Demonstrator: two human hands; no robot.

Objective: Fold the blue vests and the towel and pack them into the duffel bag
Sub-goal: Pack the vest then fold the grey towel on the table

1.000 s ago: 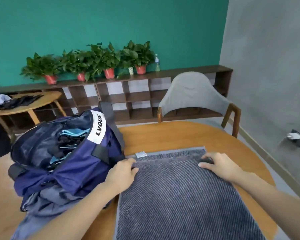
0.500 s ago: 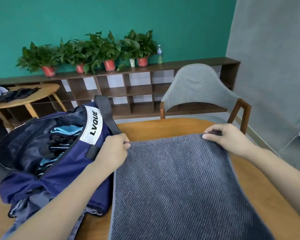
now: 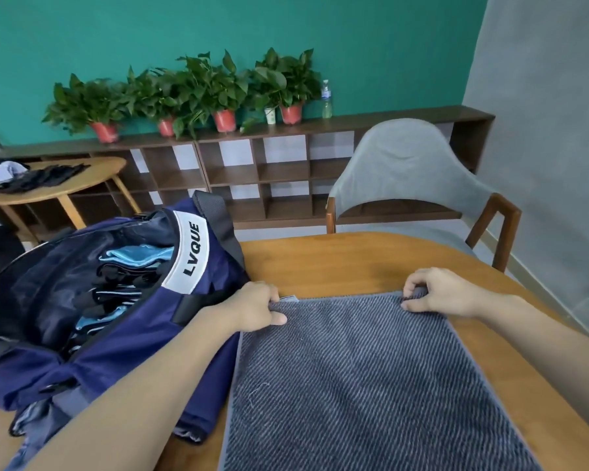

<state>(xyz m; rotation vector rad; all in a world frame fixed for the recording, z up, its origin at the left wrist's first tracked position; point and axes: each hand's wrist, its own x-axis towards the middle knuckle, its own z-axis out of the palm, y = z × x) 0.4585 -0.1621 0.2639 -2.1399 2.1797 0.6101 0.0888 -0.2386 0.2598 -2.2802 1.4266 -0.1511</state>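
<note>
A grey striped towel [image 3: 357,379] lies flat on the round wooden table [image 3: 337,263], reaching from mid-table to the near edge. My left hand [image 3: 252,305] pinches its far left corner beside a small label. My right hand [image 3: 439,292] pinches the far right corner, bunching it a little. To the left stands the navy duffel bag [image 3: 116,341], unzipped, with a white LVQUE patch. Folded blue vests [image 3: 123,283] sit inside it, partly hidden by the bag's rim.
A grey chair [image 3: 408,175] with wooden arms stands behind the table. A low dark shelf unit [image 3: 252,171] along the green wall carries several potted plants. A second wooden table [image 3: 48,185] with dark clothes on it is at far left.
Both hands keep hold of the towel's far corners and have laid that edge back down nearer to me. The small label shows again at the left corner.
</note>
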